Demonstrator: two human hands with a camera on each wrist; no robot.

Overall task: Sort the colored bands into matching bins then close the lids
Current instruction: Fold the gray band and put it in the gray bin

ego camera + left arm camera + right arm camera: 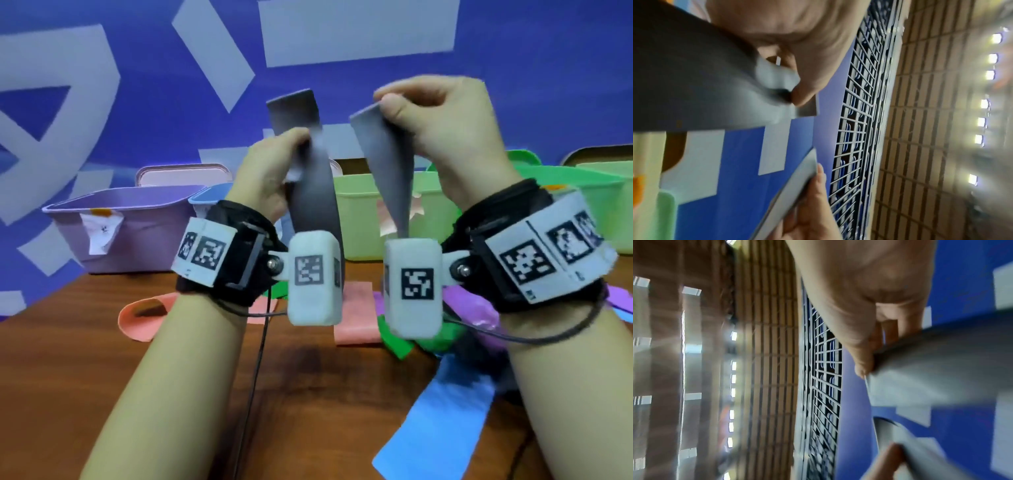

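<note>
Both hands are raised above the table, each pinching one end of a dark grey band [310, 192]. My left hand [270, 168] pinches the left strip near its top; its thumb tip presses the grey band [701, 81] in the left wrist view. My right hand [438, 116] pinches the right strip [380, 150] at its upper corner, as the right wrist view shows on the grey band [941, 363]. The band's lower part hangs behind the wrist cameras. On the table lie pink [356, 318], green [397, 339], purple [476, 308] and blue [442, 425] bands.
Open bins stand along the back of the wooden table: a purple bin [130, 226], a blue bin [209, 198] mostly hidden, a light green bin [363, 205] and a green bin [609, 212] at the right. A pink loop [144, 315] lies at the left.
</note>
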